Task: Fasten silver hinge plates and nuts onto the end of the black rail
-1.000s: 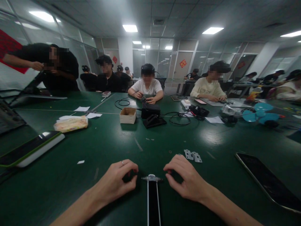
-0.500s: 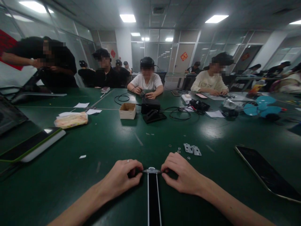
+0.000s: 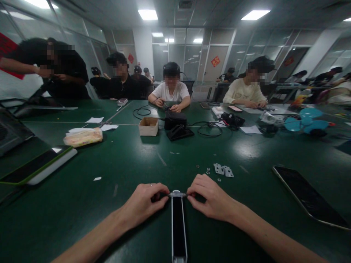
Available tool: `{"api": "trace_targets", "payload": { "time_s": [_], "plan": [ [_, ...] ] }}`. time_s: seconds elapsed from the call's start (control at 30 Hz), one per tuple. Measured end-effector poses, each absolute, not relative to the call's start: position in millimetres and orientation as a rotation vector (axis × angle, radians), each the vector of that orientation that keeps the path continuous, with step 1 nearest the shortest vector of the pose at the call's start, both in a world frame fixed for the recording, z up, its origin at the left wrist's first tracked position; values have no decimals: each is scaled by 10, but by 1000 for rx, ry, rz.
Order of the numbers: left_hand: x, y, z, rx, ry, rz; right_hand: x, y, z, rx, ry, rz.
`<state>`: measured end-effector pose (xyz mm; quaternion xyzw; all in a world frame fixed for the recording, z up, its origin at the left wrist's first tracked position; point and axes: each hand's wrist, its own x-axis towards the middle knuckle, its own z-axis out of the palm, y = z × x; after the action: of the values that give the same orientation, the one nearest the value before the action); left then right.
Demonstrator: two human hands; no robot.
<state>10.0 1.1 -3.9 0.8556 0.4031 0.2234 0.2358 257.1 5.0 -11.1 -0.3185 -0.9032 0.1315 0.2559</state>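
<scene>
A long narrow bar (image 3: 178,226), black with silver edges, points away from me on the green table. Across its far end lies a small metal crosspiece (image 3: 177,194), with what look like threaded ends sticking out on both sides. My left hand (image 3: 149,201) pinches the left end between thumb and fingers. On the other side, my right hand (image 3: 207,197) has its fingertips closed at the right end. The fingertips partly cover both ends. Two perforated metal plates (image 3: 223,170) lie beyond my right hand, with several small nuts (image 3: 208,171) beside them.
A phone (image 3: 308,197) lies to the right, and a green-edged device (image 3: 35,164) to the left. Farther off are a small open box (image 3: 148,127), a black device (image 3: 175,121) with cables, and a blue fan (image 3: 305,121). Several people sit across the table.
My left hand has shifted slightly right, nearer the crosspiece. The bar's near end has come into view at the bottom. The whole view has tilted down a little.
</scene>
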Motion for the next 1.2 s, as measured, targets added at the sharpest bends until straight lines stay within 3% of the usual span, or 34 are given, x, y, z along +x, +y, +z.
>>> {"api": "trace_targets", "payload": {
  "time_s": [0.23,0.43,1.2],
  "plan": [
    [57,28,-88,2410,1088,614,2761,152,33,-905,-2459,166],
    [16,52,-116,2537,1057,604,3184,387,72,-1233,-2380,-47],
    [22,41,-64,2652,1081,584,3095,332,72,-1681,-2480,305]
  ]
}}
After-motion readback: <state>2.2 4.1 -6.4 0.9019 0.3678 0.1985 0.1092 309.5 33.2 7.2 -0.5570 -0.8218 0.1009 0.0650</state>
